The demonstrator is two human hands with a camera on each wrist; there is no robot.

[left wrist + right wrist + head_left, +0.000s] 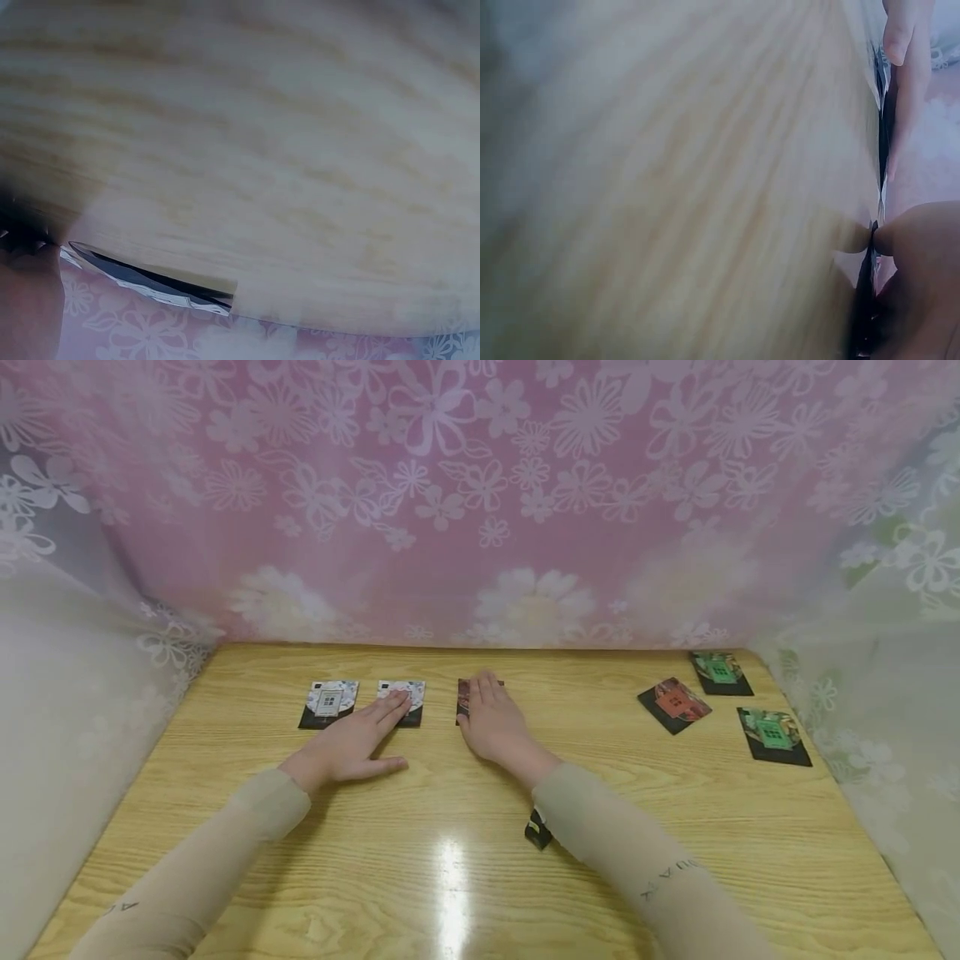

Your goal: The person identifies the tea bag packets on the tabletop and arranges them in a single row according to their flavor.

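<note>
A person's left sleeve (206, 860) and right sleeve (637, 852) reach in low over the wood-grain counter (360, 868), beige with dark lettering. Just under the edge of the right sleeve, a dark packet (537, 833) shows only in part, the rest covered by the arm. Farther in, both hands lie flat and hold nothing in a grip. The left hand (348, 745) has its fingers straight and close together, with the thumb spread wide to the side. The right hand (491, 720) also stretches its fingers straight and together, pointing away from the person, its thumb by the near left corner of the packet beneath. At the right side of the counter lies the nearer green packet (772, 735), near the counter's edge. Across the middle, the left hand's fingertips rest on a white packet (417, 697) with a black lower end; a matching white one (328, 700) lies to its left. The right hand covers most of a red packet (462, 693). Well apart to the right, a second red packet (677, 702) lies turned askew, and beyond it is the farther green packet (722, 674). Behind the counter hangs a pink flowered curtain (487, 493).
</note>
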